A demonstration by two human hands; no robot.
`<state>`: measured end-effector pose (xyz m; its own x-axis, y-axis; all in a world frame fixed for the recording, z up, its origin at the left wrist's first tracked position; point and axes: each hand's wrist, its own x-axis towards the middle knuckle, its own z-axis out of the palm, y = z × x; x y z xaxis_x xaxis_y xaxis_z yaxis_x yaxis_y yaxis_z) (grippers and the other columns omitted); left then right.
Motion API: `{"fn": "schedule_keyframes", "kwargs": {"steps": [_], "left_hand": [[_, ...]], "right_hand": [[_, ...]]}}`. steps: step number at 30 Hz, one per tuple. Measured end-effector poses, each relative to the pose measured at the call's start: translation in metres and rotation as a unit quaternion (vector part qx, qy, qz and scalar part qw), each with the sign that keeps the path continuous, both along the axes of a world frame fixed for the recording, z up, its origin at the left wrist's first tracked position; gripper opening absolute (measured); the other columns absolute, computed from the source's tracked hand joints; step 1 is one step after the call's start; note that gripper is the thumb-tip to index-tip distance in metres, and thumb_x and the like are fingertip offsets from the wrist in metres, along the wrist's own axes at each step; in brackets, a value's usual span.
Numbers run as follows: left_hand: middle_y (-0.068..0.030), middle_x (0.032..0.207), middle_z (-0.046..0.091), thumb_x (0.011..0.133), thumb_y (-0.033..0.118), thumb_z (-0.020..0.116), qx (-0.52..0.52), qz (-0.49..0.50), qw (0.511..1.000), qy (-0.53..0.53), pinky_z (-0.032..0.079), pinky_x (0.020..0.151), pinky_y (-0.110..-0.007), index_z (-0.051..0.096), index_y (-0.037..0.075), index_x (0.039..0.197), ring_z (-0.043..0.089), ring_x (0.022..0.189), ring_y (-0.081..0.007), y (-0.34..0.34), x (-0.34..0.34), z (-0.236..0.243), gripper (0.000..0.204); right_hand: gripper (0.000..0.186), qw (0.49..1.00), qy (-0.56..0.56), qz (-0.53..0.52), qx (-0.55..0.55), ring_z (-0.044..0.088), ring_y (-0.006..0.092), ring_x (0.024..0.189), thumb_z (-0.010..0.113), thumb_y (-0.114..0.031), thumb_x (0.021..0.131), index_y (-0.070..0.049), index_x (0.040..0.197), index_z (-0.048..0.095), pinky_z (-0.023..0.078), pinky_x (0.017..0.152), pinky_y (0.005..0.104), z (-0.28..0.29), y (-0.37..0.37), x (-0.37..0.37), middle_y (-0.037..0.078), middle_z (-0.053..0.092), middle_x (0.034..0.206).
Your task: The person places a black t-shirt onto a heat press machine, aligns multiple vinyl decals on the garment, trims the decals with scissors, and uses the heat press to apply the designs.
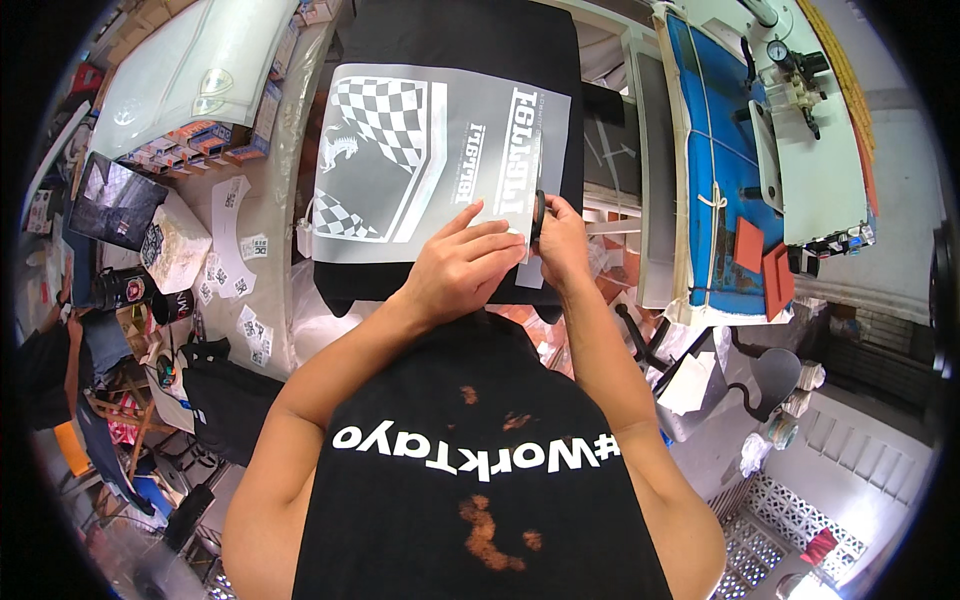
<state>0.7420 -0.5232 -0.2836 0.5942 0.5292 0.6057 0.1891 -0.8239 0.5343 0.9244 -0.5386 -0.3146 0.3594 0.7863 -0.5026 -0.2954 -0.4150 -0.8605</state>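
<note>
Wide view down over a person in a black shirt (pixel 400 520), with brown blotches and large white lettering across the chest, upside down from here. In front, a translucent grey sheet (pixel 450 205) lies on a narrow, black-covered counter (pixel 450 35). Its white print, turned sideways, shows bold block lettering in a smaller and a larger line, checkered flags and a horse figure.

The left hand (pixel 462 268) rests on the sheet's near right part, fingers slightly spread and reaching toward the right hand. The right hand (pixel 566 245) has its fingers closed around black-handled scissors (pixel 539 215) at the sheet's right side; the blades are hard to make out.

On a pale counter (pixel 268 190) at left lie white labels (pixel 255 246) with black square codes; farther up, a white cover (pixel 180 80) with a shield emblem sits over orange-and-blue boxes (pixel 190 137). To the right is a blue bed (pixel 705 150) with orange pieces (pixel 748 245) on it and a pressure gauge (pixel 778 52) beyond. Another person's arm (pixel 75 350) shows at far left.

The sheet reaches the black counter's left edge. Bare black extends beyond its far edge, with a thin margin at right; a gap separates counter and blue bed.
</note>
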Motion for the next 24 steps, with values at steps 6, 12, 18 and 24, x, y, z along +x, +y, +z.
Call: {"fn": "schedule_keyframes", "kwargs": {"steps": [6, 12, 18, 24], "left_hand": [[-0.0047, 0.101, 0.071, 0.078, 0.004, 0.069, -0.001, -0.005, 1.0, -0.004, 0.045, 0.104, -0.05, 0.071, 0.007, 0.095, 0.068, 0.1, -0.0238, -0.006, -0.003, 0.006, 0.017], [-0.0045, 0.1, 0.071, 0.079, 0.004, 0.069, 0.002, -0.005, 1.0, -0.004, 0.045, 0.104, -0.05, 0.07, 0.007, 0.095, 0.068, 0.099, -0.0234, -0.006, -0.006, 0.01, 0.017], [-0.0048, 0.1, 0.071, 0.079, 0.003, 0.07, -0.004, -0.013, 1.0, 0.0, 0.045, 0.105, -0.049, 0.071, 0.006, 0.096, 0.068, 0.102, -0.0237, -0.01, -0.013, 0.017, 0.017], [-0.0059, 0.103, 0.072, 0.079, -0.002, 0.071, -0.073, -0.019, 0.997, -0.01, 0.044, 0.105, -0.049, 0.071, 0.006, 0.098, 0.068, 0.106, -0.0249, -0.011, -0.015, 0.009, 0.021]], "right_hand": [[0.024, 1.0, 0.004, -0.025, 0.012, 0.057, 0.0116, 0.052, 0.059, -0.017, 0.095, 0.003, 0.108, 0.059, 0.04, 0.038, 0.0254, -0.002, 0.012, 0.004, 0.005, 0.063, 0.072], [0.023, 1.0, -0.002, -0.007, 0.018, 0.056, 0.0115, 0.055, 0.06, -0.018, 0.095, 0.002, 0.106, 0.059, 0.039, 0.038, 0.0247, -0.002, 0.017, 0.008, 0.005, 0.06, 0.073], [0.026, 1.0, -0.016, 0.009, 0.005, 0.056, 0.0111, 0.06, 0.062, -0.023, 0.096, 0.0, 0.107, 0.059, 0.04, 0.04, 0.024, -0.004, 0.042, 0.021, 0.004, 0.058, 0.075], [0.028, 1.0, -0.028, 0.012, 0.006, 0.055, 0.011, 0.059, 0.066, -0.025, 0.095, -0.002, 0.109, 0.06, 0.04, 0.04, 0.0241, -0.006, 0.05, 0.026, 0.003, 0.057, 0.076]]}}
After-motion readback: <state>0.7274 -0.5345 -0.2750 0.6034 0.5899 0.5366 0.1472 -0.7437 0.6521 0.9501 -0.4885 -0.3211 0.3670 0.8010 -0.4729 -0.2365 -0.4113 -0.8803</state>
